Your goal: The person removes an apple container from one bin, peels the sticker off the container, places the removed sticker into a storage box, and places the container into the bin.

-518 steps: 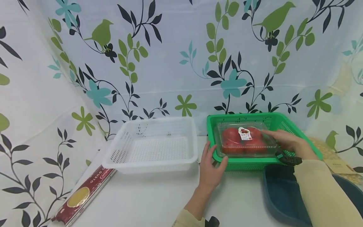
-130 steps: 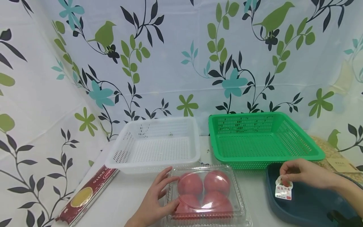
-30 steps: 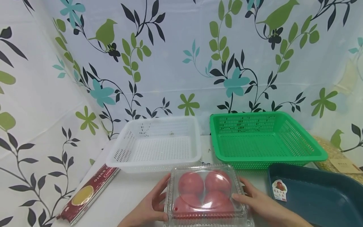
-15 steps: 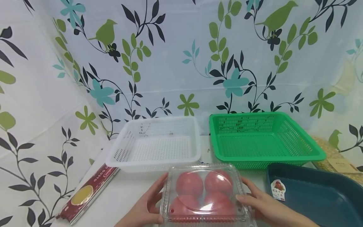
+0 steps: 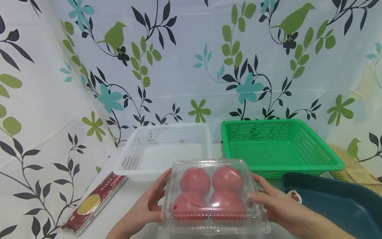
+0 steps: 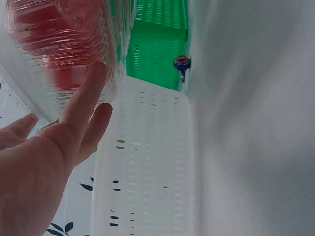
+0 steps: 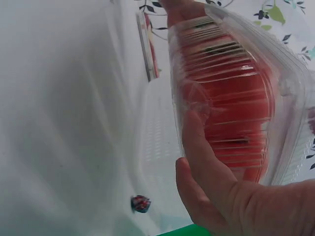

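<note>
Both hands hold a clear plastic clamshell pack of red tomatoes (image 5: pixel 203 196) from its two sides, raised over the front of the table. My left hand (image 5: pixel 143 205) grips the left side, thumb at the near corner. On the right side, my right hand (image 5: pixel 277 202) has its thumb over the lid edge and its fingers around the back. In the wrist views, fingers (image 6: pixel 86 96) of the left hand and fingers (image 7: pixel 202 152) of the right reach under the ribbed base. A tomato label (image 5: pixel 294 196) clings to the blue tray's inner left wall, partly hidden by the right hand.
Behind the pack stand a white basket (image 5: pixel 119 166) on the left and a green basket (image 5: pixel 283 168) on the right. The dark blue tray (image 5: pixel 337 205) is at right. A red spaghetti packet (image 5: pixel 95 202) lies left. A small red-blue thing (image 6: pixel 182 64) lies near the baskets.
The pack came out of the green basket earlier; the right hand then held its label over the blue tray, where the label now clings. Both hands have just raised the pack off the table.
</note>
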Tool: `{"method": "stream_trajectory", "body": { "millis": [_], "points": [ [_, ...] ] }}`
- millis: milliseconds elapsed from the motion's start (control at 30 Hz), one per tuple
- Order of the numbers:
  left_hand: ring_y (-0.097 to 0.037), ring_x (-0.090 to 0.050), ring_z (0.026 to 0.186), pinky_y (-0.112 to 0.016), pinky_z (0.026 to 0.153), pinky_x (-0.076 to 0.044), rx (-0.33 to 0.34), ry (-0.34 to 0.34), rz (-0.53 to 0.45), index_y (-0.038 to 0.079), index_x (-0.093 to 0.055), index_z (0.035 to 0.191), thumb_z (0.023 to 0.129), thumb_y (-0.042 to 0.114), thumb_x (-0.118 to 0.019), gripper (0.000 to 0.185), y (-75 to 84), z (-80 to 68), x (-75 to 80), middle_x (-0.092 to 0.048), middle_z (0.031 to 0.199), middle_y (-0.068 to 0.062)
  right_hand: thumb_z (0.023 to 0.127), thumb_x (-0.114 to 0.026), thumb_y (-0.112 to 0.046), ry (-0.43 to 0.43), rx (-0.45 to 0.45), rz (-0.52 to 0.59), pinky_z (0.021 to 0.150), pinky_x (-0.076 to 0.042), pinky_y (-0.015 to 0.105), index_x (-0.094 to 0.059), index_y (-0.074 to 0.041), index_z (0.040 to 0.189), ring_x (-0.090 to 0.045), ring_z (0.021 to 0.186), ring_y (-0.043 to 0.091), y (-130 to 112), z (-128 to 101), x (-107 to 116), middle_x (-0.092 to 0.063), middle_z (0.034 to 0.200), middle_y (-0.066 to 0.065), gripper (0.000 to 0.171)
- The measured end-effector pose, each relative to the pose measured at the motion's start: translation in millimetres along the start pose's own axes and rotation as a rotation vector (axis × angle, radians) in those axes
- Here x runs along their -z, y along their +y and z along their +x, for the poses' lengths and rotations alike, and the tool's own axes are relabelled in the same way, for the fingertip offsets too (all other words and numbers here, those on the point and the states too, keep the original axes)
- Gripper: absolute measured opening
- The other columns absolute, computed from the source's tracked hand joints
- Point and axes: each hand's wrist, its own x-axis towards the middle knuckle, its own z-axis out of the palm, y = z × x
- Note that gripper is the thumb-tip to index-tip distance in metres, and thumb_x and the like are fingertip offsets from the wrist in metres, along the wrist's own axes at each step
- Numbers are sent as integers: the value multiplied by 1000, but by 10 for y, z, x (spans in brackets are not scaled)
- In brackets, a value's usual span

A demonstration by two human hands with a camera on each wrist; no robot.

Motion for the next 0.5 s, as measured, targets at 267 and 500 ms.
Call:
{"method": "stream_trajectory", "body": {
  "millis": [267,500],
  "points": [
    [-38,-23,134,-40,94,-43,18,91,78,27,-17,150,87,23,-63,79,141,83,19,-18,153,-4,94,-48,-37,166,10,-36,87,-47,45,-10,-18,148,-50,109,28,-237,98,-92,-38,133,16,68],
    [-38,-27,133,-47,96,-41,51,207,18,29,-19,149,90,30,-59,71,203,106,-3,-18,152,-11,93,-47,-39,199,57,-58,86,-46,45,-15,-16,146,-43,113,31,-381,178,-115,-34,135,16,66]
  ]
}}
